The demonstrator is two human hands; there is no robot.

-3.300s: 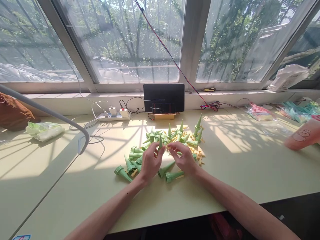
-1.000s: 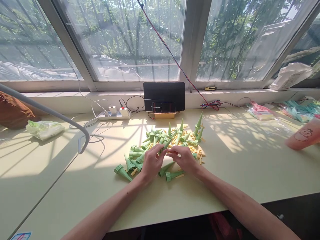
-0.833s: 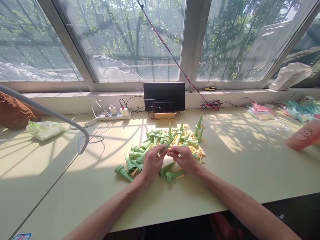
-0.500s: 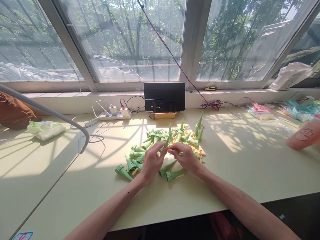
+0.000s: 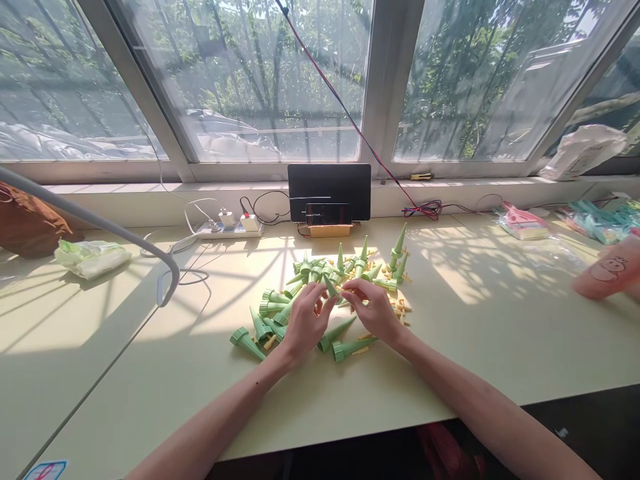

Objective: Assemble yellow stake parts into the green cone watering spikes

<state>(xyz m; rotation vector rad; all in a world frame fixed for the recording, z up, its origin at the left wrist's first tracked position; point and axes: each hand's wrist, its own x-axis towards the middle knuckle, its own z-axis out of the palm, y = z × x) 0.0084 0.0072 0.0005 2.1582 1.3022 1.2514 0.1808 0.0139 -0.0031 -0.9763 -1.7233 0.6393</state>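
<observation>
My left hand (image 5: 306,321) is closed around a green plant-watering spike (image 5: 330,287), whose pointed tip tilts up and to the left. Facing it, my right hand (image 5: 375,312) pinches thumb and fingers together close to the spike; whatever lies in that pinch is too small to make out. Around both hands lie several more green spikes with ribbed caps, among them a loose spike (image 5: 349,349) just below my hands and a capped spike (image 5: 247,343) at the left. Small yellow valve pieces (image 5: 401,308) are scattered at the right of the pile.
A dark tablet (image 5: 329,183) with a phone (image 5: 329,214) before it stands at the back. A power strip (image 5: 227,230) with cables sits left of them. A grey curved arm (image 5: 125,233) reaches in from the left. A pink object (image 5: 607,270) lies at the right.
The spike in my left hand has tipped from leaning right to leaning left. My right hand has shifted slightly right and up, with its fingers still pinched.
</observation>
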